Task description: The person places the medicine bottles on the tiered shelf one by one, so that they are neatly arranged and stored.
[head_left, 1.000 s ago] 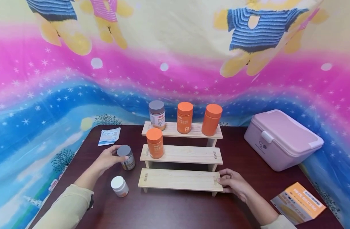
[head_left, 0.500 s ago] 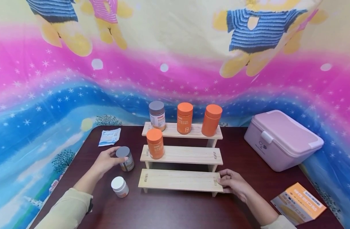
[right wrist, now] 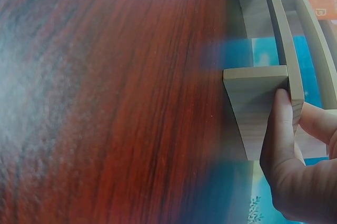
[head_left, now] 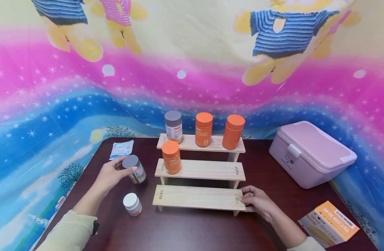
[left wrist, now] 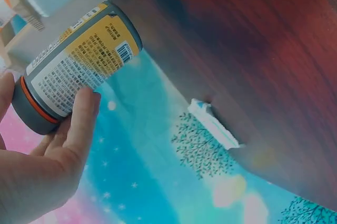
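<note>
My left hand grips a grey-lidded supplement bottle near its lid, tilted over the table left of the wooden stand. In the left wrist view, the bottle shows a white and yellow label with a barcode. The thumb and fingers of my right hand pinch the right end of the lowest wooden step; in the right wrist view one finger lies under the board's edge. A white-capped bottle stands nearer me than the held bottle.
One orange bottle stands on the middle step. The top step bears a grey-lidded bottle and two orange ones. A white packet lies at back left; a pink box and orange carton are on the right.
The left hand has lifted and tilted the grey-lidded bottle, shifting it a little to the left. My right hand stays on the lowest step.
</note>
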Tool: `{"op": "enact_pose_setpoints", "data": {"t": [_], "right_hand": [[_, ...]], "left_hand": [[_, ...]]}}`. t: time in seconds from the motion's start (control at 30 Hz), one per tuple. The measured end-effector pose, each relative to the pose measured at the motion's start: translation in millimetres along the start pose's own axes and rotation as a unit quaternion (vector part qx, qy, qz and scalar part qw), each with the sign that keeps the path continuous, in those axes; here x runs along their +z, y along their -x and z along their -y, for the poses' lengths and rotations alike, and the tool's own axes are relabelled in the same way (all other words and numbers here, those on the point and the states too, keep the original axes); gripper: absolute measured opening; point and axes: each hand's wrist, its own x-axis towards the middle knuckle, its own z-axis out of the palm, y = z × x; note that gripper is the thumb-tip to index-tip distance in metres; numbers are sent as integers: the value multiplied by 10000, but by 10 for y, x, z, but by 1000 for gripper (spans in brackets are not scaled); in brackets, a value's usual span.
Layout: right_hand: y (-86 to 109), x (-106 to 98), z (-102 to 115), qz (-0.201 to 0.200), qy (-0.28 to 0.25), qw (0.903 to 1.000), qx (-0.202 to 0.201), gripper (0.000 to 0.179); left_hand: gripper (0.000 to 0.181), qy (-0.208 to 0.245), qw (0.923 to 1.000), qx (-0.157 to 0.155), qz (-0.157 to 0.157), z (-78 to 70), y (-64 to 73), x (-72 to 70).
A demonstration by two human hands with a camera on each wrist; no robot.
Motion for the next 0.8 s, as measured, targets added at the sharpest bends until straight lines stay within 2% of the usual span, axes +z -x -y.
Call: {"op": "enact_pose_setpoints", "data": {"t": [0.13, 0.47, 0.8], "right_hand": [[4, 1, -3, -5, 16, 10000, 3, 39], [19, 8, -4, -6, 46, 10000, -1, 40], [3, 7, 8, -79, 57, 9999, 57, 39]], "left_hand": [[87, 56, 9999, 46, -154, -59, 78, -41], [77, 71, 9972, 537, -512, -214, 290, -146], [69, -4, 9940, 930, -569, -363, 469, -161]]}}
